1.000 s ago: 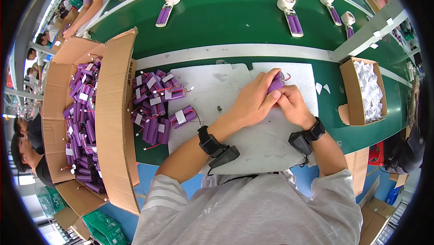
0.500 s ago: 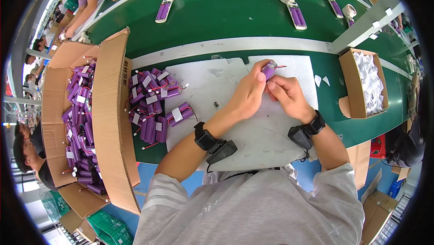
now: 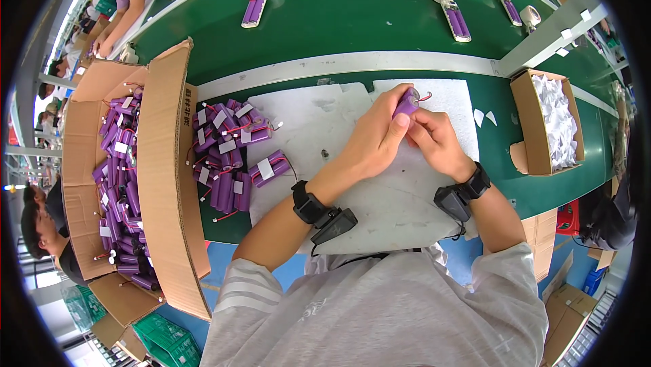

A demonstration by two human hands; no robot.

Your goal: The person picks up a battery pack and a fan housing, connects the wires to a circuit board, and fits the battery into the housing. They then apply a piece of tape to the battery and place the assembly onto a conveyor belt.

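A purple battery pack [image 3: 406,104] with a short red wire is held up over the white foam sheet [image 3: 298,119]. My left hand [image 3: 378,140] is closed round it, the thumb lying along its near side. My right hand [image 3: 437,138] meets it from the right, its thumb and fingers pinched at the pack's lower side; the fingertips are partly hidden. To the left of the sheet lies a heap of purple battery packs [image 3: 224,157] with red wires and white stickers. One stickered battery pack [image 3: 269,168] rests on the sheet's left edge.
A tall open carton [image 3: 166,184] full of similar packs stands at the left. At the right sits a small carton [image 3: 521,106] of white paper pieces, with two white scraps [image 3: 484,118] beside it. Behind a pale rail, handheld fans [image 3: 449,11] lie on a green belt [image 3: 339,14].
The fans on the green belt have shifted to the right. My hands have stayed almost in place round the battery pack, whose upper end has tilted slightly and moved a little to the right.
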